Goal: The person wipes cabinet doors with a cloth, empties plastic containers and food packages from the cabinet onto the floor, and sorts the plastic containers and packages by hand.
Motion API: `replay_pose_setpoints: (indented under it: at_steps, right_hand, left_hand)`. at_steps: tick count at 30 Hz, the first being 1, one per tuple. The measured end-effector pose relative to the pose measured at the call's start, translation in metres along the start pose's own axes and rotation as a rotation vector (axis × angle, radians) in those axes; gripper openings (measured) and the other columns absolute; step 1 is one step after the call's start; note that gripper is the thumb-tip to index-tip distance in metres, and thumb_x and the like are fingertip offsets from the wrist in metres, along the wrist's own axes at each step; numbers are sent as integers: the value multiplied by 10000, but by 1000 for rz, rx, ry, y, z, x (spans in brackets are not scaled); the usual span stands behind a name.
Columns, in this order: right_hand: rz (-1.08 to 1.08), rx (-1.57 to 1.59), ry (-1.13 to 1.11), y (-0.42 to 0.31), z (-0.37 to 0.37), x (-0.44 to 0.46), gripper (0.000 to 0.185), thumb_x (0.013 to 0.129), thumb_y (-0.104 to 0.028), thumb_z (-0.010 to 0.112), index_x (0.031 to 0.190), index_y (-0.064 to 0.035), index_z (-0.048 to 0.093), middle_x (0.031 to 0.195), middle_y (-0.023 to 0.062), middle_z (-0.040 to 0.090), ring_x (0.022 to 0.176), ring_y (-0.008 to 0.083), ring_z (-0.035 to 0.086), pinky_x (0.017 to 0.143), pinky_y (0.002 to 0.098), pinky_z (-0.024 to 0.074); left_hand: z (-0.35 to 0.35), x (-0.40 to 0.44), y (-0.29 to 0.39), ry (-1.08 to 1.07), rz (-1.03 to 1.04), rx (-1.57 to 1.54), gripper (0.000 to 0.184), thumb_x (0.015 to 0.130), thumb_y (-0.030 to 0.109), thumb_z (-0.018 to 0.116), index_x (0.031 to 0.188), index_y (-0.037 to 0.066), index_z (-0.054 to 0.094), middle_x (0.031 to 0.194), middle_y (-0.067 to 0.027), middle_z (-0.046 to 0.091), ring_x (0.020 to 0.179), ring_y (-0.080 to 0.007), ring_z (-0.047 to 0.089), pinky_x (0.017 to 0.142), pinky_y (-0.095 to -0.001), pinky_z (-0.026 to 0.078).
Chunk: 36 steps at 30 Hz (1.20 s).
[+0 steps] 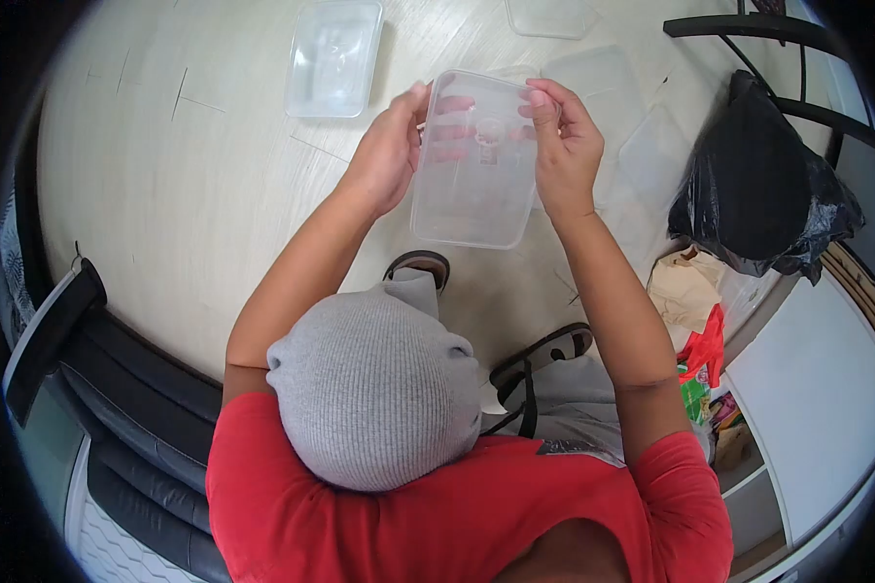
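A clear rectangular plastic container [472,199] is held up in front of me, tilted, with a small embossed mark near its middle. Gripping its left edge is my left hand [387,151], whose fingers show blurred through the plastic. My right hand [569,146] pinches the upper right corner, thumb on the near side and fingertips behind. Beyond my left hand, a second clear plastic container [334,60] rests on the floor. Flat translucent plastic sheets or lids [598,92] lie on the floor beyond my right hand, their outlines faint.
Right of me, a black plastic bag [749,185] hangs by a dark metal frame [749,29]. Below it are a brown paper bag [685,287], a red plastic bag [705,345] and a white cabinet [812,398]. A black padded seat [146,389] stands at left. Another clear lid [551,15] lies far ahead.
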State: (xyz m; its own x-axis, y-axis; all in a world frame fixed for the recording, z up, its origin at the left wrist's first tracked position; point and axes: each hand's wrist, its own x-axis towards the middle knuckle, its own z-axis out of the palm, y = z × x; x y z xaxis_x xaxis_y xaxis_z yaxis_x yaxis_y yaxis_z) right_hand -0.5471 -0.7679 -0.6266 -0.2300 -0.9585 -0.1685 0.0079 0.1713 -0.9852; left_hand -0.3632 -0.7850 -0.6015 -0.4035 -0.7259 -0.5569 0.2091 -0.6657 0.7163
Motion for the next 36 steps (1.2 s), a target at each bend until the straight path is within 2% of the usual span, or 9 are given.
replay_pose_setpoints:
  at_steps: [2,5,12,15,17,24,27,32,36]
  right_hand:
    - [1,-15,18,1,3,0,206,920,-179,593,1038,-19,650,904,26,616,762,78,538,617,224,500]
    - [-1,28,37,-3,8,-1,226,916,-190,601,1054,-18,649,891,21,617,767,77,539,613,217,492]
    - [11,33,-9,4,7,10,289,932,-249,574,1096,-18,634,948,50,618,766,86,541,614,227,498]
    - [118,132,-15,1,10,16,359,954,-320,517,1105,-8,612,902,68,599,759,107,558,604,240,507]
    - [416,268,-96,-10,11,17,465,961,-413,454,1102,9,587,892,109,581,774,174,579,655,294,534]
    - [342,170,-95,1,16,27,449,965,-387,436,1077,21,584,823,88,548,684,170,564,580,316,522]
    - [224,111,-115,5,13,24,441,978,-375,410,1078,19,580,825,81,550,675,162,560,582,302,513]
    - [109,187,-175,1,14,18,433,994,-384,390,1134,3,525,858,69,581,670,133,557,673,256,476]
    - [182,267,-225,-1,8,17,463,992,-412,380,1161,0,507,936,91,592,740,141,570,713,270,480]
  left_hand:
    - [8,2,3,137,-23,0,622,987,466,307,1387,-9,337,1249,-191,524,1119,-297,533,924,-407,468]
    - [12,4,0,217,29,120,605,983,451,361,1360,-21,377,1212,-201,549,1041,-275,581,887,-387,491]
    - [4,12,-10,231,140,96,570,977,431,406,1313,-28,442,1136,-175,597,942,-241,622,847,-353,513]
    - [3,17,-6,254,165,111,561,976,432,412,1309,-18,452,1117,-166,602,928,-231,625,830,-341,520]
    - [1,20,-7,263,173,151,544,979,425,405,1302,-8,466,1102,-159,604,921,-226,625,824,-340,521]
    - [-4,28,-6,289,139,68,507,978,403,415,1276,3,503,1082,-145,604,915,-217,620,817,-332,518]
    - [-8,28,0,290,108,97,459,945,386,510,1191,6,585,1057,-113,618,873,-194,614,774,-311,520]
    - [1,21,8,300,161,-46,408,941,330,528,1209,26,579,1050,-82,624,935,-185,608,809,-324,514]
    - [-1,21,4,275,159,-99,393,942,310,536,1217,33,576,1062,-78,627,943,-181,608,822,-327,512]
